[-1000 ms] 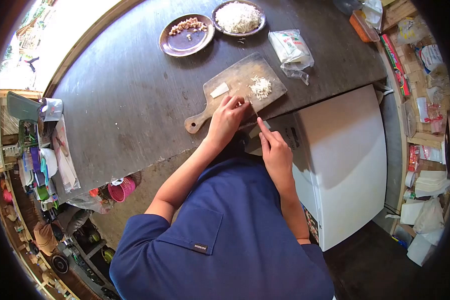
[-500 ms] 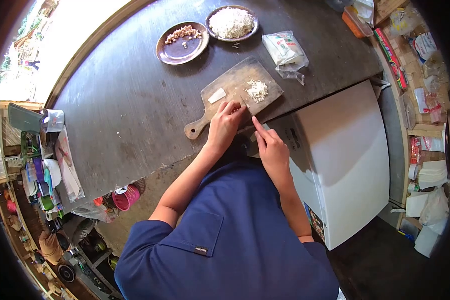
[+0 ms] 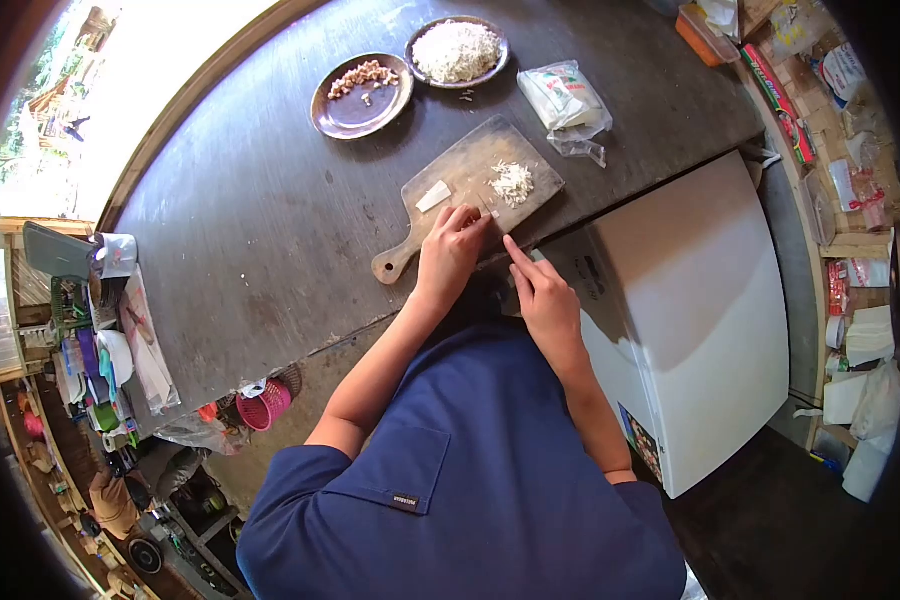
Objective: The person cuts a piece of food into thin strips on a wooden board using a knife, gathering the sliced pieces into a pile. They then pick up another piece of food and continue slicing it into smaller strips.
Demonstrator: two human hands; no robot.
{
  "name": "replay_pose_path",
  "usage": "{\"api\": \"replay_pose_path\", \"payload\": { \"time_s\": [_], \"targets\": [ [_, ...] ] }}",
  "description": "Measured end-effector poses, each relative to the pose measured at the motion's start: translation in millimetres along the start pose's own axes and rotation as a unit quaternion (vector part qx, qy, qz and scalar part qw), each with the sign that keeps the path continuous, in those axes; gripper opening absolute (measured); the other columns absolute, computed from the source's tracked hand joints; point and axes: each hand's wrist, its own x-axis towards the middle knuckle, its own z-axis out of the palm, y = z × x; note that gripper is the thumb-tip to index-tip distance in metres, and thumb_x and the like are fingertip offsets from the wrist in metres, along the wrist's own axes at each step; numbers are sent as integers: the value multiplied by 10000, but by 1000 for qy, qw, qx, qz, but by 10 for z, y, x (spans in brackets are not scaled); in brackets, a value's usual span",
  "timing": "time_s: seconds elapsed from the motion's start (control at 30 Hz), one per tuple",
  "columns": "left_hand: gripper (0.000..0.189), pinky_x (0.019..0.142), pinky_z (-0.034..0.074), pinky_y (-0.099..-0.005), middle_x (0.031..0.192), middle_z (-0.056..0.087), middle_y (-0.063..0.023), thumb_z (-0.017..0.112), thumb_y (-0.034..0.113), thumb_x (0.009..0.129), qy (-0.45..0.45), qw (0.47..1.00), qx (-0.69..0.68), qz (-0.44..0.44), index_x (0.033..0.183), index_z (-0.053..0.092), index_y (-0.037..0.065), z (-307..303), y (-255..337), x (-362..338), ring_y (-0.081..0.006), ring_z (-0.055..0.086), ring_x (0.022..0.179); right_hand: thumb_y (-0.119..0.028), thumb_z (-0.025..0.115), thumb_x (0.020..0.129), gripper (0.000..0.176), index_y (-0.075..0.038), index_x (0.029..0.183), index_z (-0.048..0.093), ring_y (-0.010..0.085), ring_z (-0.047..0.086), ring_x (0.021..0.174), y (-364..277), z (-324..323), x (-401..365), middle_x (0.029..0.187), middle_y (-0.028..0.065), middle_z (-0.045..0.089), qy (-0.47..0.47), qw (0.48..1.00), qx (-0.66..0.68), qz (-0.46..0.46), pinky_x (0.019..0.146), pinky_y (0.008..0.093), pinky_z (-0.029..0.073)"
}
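Observation:
On a wooden cutting board [image 3: 460, 160] with a handle, my left hand [image 3: 452, 250] has its fingers bent and closed at the near edge. A bit of white food [image 3: 493, 213] shows at its fingertips, mostly hidden. My right hand [image 3: 548, 305] is wrapped round a knife [image 3: 486, 204], index finger stretched forward; the handle is covered by the hand and only a thin part of the blade shows beside the left fingers. A flat white slice [image 3: 434, 196] lies on the board's left part. Finely cut white pieces [image 3: 512, 184] are heaped on the right part.
Beyond the board stand a brown plate [image 3: 355, 122] with small brownish chunks and another plate [image 3: 417, 73] heaped with white chopped food. A plastic packet [image 3: 564, 98] lies to the right. A white fridge [image 3: 710, 320] stands below the table's [image 3: 240, 250] right edge.
The view has shifted slightly. Both hands stay at the board's near edge in nearly the same pose, and the slice and heap look unchanged.

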Motion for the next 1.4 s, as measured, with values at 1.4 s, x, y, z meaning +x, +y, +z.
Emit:
{"api": "replay_pose_path", "payload": {
  "time_s": [1.4],
  "targets": [
    [317, 922, 580, -378, 1090, 695, -62, 720, 78, 823, 49, 999, 7, -14, 1135, 774, 76, 71, 17, -91, -273, 667, 1065, -260, 595, 1104, 463, -355, 1557, 578, 392, 702, 828, 52, -59, 11, 936, 146, 671, -28, 999, 19, -22, 752, 495, 562]
  ]
}}
